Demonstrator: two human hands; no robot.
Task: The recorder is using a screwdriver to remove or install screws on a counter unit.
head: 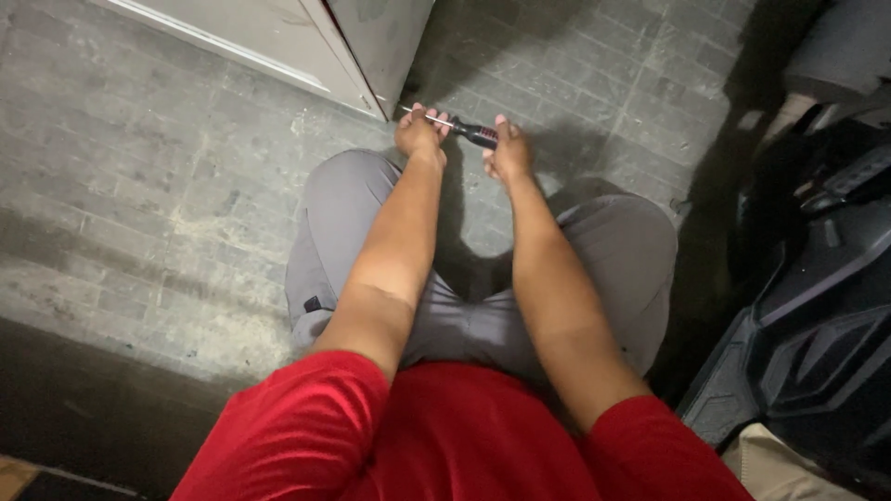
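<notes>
Between the hands, a screwdriver (461,127) is held.
Its metal shaft is pinched by the left hand (419,134); its dark handle is apparently gripped by the right hand (509,154).

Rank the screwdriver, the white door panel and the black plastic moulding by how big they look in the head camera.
1. black plastic moulding, nearer the camera, so unsure against the panel
2. white door panel
3. screwdriver

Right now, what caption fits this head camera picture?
Seated person's left hand and right hand hold a screwdriver above a brick floor.
</notes>
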